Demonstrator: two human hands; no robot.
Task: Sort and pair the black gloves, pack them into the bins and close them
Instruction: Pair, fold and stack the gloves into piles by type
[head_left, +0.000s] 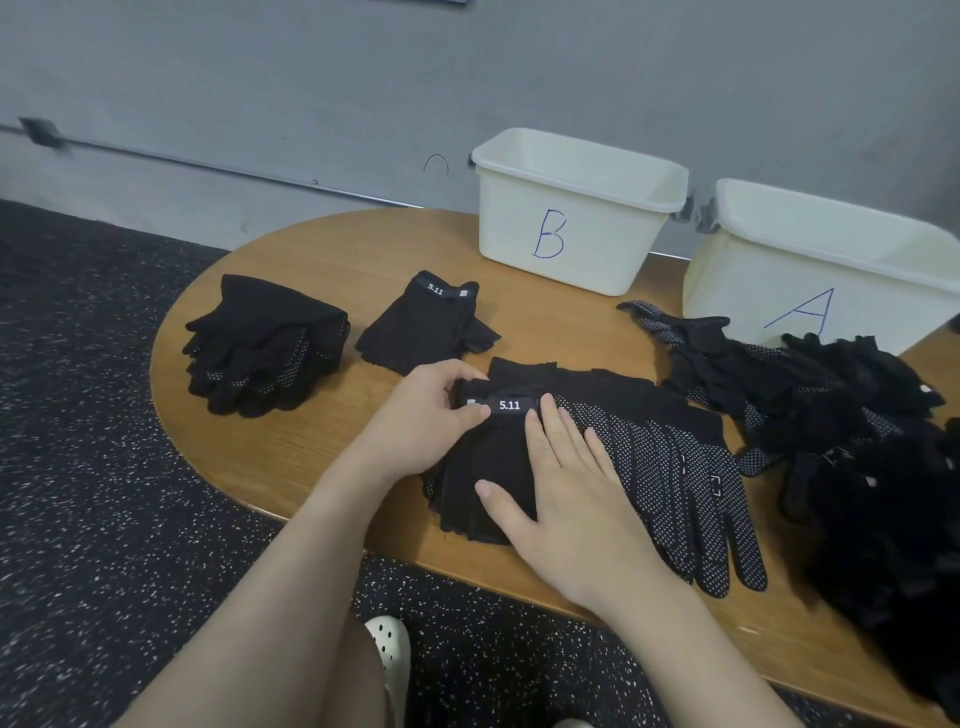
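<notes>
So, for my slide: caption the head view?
Both hands align a 5.11 glove beside bins B and A.

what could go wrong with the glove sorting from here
1. The unsorted heap at the right lies against the dotted gloves being paired, so a stray glove could get mixed into the pair.
2. The left hand pinches the 5.11 cuff while the right hand only presses flat; lifting now might let the lower layers slide apart.
3. The heap hangs near the table edge, so gloves could drop to the floor.
</notes>
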